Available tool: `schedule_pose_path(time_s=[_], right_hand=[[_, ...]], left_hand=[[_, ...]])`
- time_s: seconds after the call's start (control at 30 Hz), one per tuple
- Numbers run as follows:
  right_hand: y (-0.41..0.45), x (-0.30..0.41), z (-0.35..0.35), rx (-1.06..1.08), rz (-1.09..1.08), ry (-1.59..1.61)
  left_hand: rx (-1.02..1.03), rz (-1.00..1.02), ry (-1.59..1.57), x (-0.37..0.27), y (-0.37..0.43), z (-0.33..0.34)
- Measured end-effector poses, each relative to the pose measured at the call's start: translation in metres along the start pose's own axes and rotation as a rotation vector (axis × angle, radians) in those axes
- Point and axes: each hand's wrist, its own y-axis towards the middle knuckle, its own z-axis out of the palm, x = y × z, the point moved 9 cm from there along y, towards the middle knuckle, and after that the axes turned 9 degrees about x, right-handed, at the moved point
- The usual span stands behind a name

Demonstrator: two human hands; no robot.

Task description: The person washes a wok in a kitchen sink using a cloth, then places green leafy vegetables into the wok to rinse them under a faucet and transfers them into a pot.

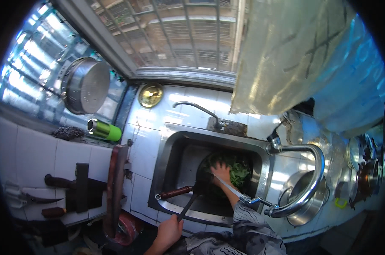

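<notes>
My left hand (pixel 170 230) grips the dark handle of a utensil (pixel 188 204) whose far end reaches into the sink. My right hand (pixel 221 173), fingers spread, rests on leafy greens (pixel 239 172) in a dark round pan (pixel 200 165) inside the stainless steel sink (pixel 211 220). A brown wooden handle with a metal ring (pixel 175 193) sticks out from the pan's left side. Across my right forearm's view runs a thin stream of water (pixel 227 185) from the curved chrome faucet (pixel 319 159). The pan's lower part is too dark to make out.
A second faucet (pixel 197 106) stands behind the sink. Metal pots (pixel 313 204) sit to its right. On the left are a wooden board (pixel 114 191), a knife rack (pixel 82 188) with knives, and scissors (pixel 15 194). A green bottle (pixel 104 130) and a steel pot (pixel 95 86) stand near the barred window.
</notes>
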Motion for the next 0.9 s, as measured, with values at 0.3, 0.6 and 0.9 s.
schedule_pose_path(time_s=[0.3, 0.6, 0.9], right_hand=[[-0.025, -0.031, -0.086, 0.082, 0.471, 0.603], [-0.059, -0.001, -0.031, -0.03, 0.068, 0.261], [0.02, -0.065, 0.073, 0.065, 0.625, 0.298]], left_hand=[[0.088, 0.021, -0.071, 0.011, 0.003, 0.004], [0.009, 0.182, -0.2, 0.007, 0.01, -0.005], [0.003, 0.114, -0.165, 0.017, 0.032, 0.006]])
